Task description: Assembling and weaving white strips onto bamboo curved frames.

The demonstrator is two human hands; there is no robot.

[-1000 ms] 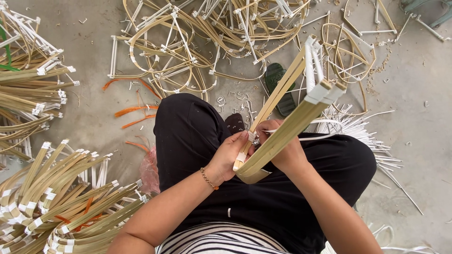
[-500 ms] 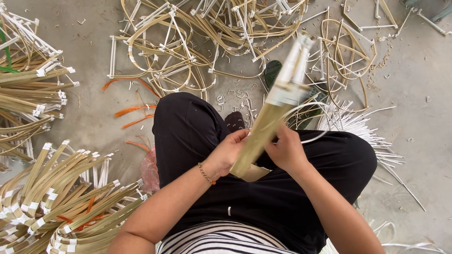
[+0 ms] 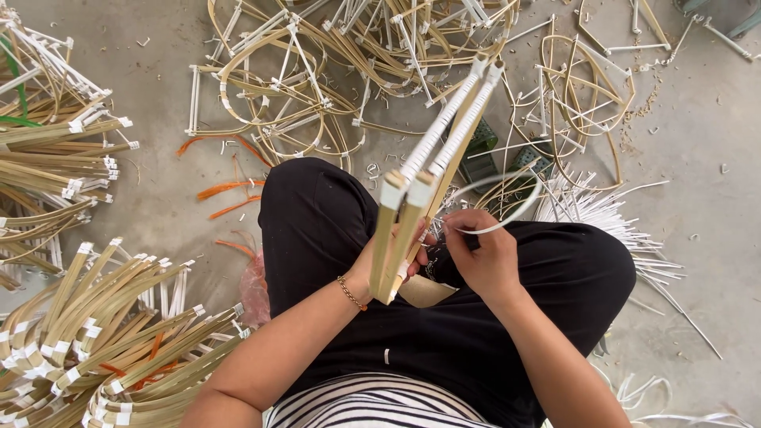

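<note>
Currently: left hand (image 3: 388,265) closed around bamboo strip bundle (image 3: 432,170), held upright over the lap so its bound ends face up | right hand (image 3: 483,254) pinching white binding strip (image 3: 515,214), looped beside bundle | finished bundles (image 3: 103,333) stacked left on floor.

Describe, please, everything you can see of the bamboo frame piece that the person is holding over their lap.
The bamboo frame piece is a bundle of pale yellow-green flat strips, bound with white wrapping along its upper part and at the squared ends nearest the camera. It tilts up and away from the lap, its far tip over the pile of bent hoops. The left hand grips its lower end; the right hand holds a thin white strip that loops out beside it.
</note>
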